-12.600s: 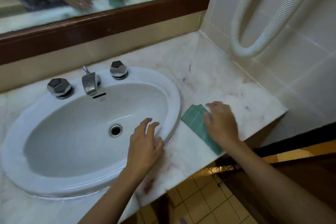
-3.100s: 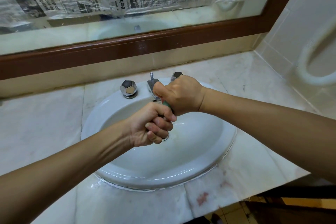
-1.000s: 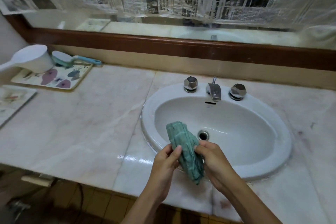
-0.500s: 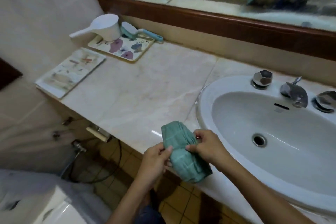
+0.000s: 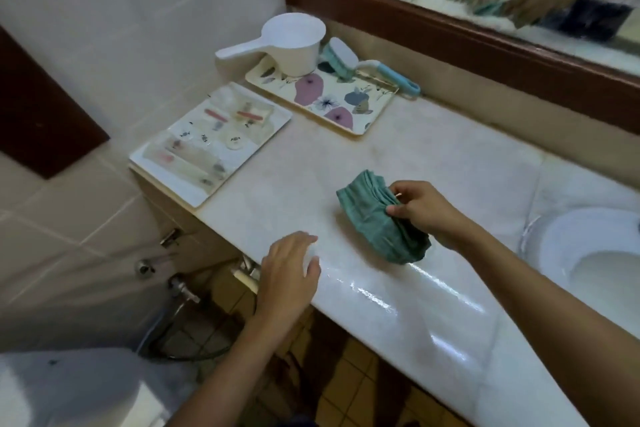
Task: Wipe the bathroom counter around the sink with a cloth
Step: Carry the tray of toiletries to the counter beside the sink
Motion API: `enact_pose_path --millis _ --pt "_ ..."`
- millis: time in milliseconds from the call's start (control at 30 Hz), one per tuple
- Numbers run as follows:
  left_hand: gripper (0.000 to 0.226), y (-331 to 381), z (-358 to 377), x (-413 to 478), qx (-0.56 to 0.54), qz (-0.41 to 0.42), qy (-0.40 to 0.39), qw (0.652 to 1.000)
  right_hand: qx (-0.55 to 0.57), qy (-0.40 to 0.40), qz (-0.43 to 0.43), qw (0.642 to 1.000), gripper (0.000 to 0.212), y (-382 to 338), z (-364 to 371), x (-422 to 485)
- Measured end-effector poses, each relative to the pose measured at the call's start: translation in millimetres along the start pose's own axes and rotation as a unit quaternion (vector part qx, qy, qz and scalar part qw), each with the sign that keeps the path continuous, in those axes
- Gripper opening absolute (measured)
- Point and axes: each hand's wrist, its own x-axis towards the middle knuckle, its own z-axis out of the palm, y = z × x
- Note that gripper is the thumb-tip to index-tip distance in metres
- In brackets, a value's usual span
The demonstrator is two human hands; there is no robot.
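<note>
A bunched green cloth (image 5: 374,218) lies on the pale marble counter (image 5: 433,156), left of the white sink (image 5: 588,253) whose rim shows at the right edge. My right hand (image 5: 424,213) grips the cloth's right side, fingers curled round its folds. My left hand (image 5: 289,270) rests near the counter's front edge with fingers relaxed and holds nothing. A wet shiny streak runs along the counter in front of the cloth.
At the counter's far left corner a flowered tray (image 5: 322,100) carries a white dipper (image 5: 287,42) and a teal brush (image 5: 349,62). A white tray (image 5: 207,142) of small items lies beside it. A wood-framed mirror (image 5: 467,28) runs along the back wall.
The view has swung left, away from the sink. My left hand has let go of the cloth and dropped to the counter's front edge. My right hand has brought the cloth onto the counter.
</note>
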Motion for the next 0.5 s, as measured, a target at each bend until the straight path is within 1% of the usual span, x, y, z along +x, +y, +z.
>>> enact_pose_path --millis 33,100,167,233,267,300,333,367,433,500 --pt "0.041 -16 -4 10 0.051 0.015 0.009 0.999 -0.008 -0.013 0.003 1.0 0.006 -11 0 15" --pt "0.047 -36 -9 27 0.122 0.001 -0.018 0.992 -0.024 -0.056 0.015 0.998 0.01 -28 0 43" --pt "0.05 -50 -8 35 0.142 -0.012 -0.037 0.989 -0.024 -0.105 0.027 0.994 0.014 -37 0 68" --pt "0.05 -58 -3 35 0.145 -0.013 -0.028 0.989 -0.033 -0.119 0.031 0.992 0.016 -35 6 90" --pt "0.05 -59 -1 33 0.144 -0.012 -0.021 0.989 -0.065 -0.098 0.023 0.993 0.016 -30 12 100" --pt "0.051 -60 2 31 0.139 -0.01 -0.012 0.99 -0.125 -0.055 0.009 0.991 0.014 -23 18 109" --pt "0.051 -61 3 29 0.133 -0.012 -0.007 0.991 -0.2 0.002 -0.006 0.98 0.01 -14 27 115" --pt "0.051 -61 5 29 0.127 -0.014 -0.002 0.992 -0.271 0.066 -0.017 0.96 0.015 -6 35 118" --pt "0.051 -60 5 28 0.115 -0.017 0.003 0.993 -0.353 0.16 -0.033 0.921 0.033 9 48 116" --pt "0.05 -58 3 29 0.103 -0.027 0.005 0.994 -0.39 0.211 -0.073 0.893 0.034 15 54 112"
